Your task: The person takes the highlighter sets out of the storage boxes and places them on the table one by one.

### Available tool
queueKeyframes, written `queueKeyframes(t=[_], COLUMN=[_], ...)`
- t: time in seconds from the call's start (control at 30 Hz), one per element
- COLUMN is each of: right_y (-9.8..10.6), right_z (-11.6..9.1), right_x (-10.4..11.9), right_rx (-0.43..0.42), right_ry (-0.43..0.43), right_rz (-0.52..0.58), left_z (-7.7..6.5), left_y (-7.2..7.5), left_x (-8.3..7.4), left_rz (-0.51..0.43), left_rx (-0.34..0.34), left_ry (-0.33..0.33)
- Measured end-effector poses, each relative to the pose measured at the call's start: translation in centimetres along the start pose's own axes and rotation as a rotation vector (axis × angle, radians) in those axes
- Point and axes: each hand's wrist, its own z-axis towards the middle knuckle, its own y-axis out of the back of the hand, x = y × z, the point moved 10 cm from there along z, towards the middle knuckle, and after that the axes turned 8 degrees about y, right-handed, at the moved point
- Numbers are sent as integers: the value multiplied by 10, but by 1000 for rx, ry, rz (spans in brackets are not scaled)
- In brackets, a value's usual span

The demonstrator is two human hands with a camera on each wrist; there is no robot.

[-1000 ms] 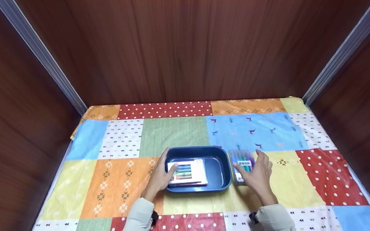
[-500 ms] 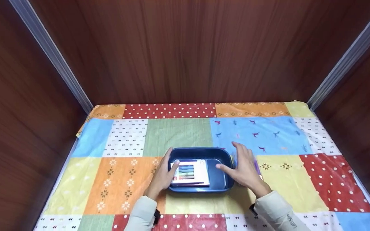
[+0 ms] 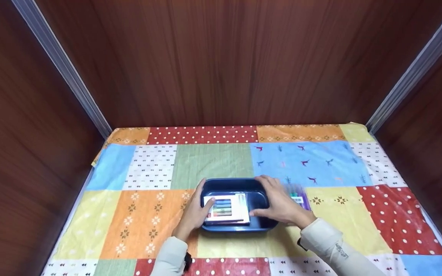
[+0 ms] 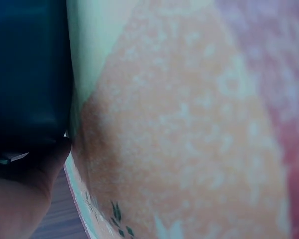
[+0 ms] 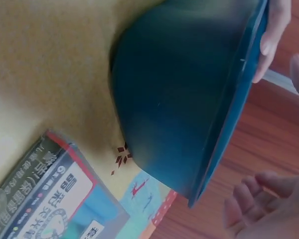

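A dark blue plastic basin point(image 3: 257, 200) stands on the patchwork cloth. My left hand point(image 3: 192, 215) grips its left side, with the thumb over the rim and the fingers along the outer wall. Inside lies a flat white pack point(image 3: 237, 209) picturing coloured sticks. My right hand point(image 3: 282, 205) hovers over the basin's right side, thumb stretched inward near the white pack. The right wrist view has the right hand point(image 5: 269, 211) holding nothing, apart from the basin wall point(image 5: 174, 99). Just right of the basin is a clear packet of coloured markers point(image 3: 297, 198), partly hidden by the right hand.
Patchwork cloth point(image 3: 213, 161) covers the table. Dark wood panels point(image 3: 213, 61) rise behind it and on both sides, with metal strips point(image 3: 67, 73) at the corners.
My right hand has moved left from the marker packet to above the basin's right side. The packet stays beside the basin. My left hand keeps its place on the basin.
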Motion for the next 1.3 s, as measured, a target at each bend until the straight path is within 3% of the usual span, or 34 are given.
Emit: queueKeyframes(t=[0.1,0.3,0.5,0.8,1.3], right_y=[-11,-22,-35,-51,-60], right_z=[7,21,23,28,36], right_x=[7,16,16,16,14], right_rx=[72,134,207,259,298], right_ry=[41,128,136,157,187], right_rz=[-7,-73,-97,-107,-196], left_z=[-1,3,3,2,2], left_y=[2,0,-2,1,5], left_x=[0,2,8,17,18], left_rz=[-4,-34,-81,-160,-158], left_rx=[-6,-13,-38,-101,-135], left_ry=[-12,7,59,110,119])
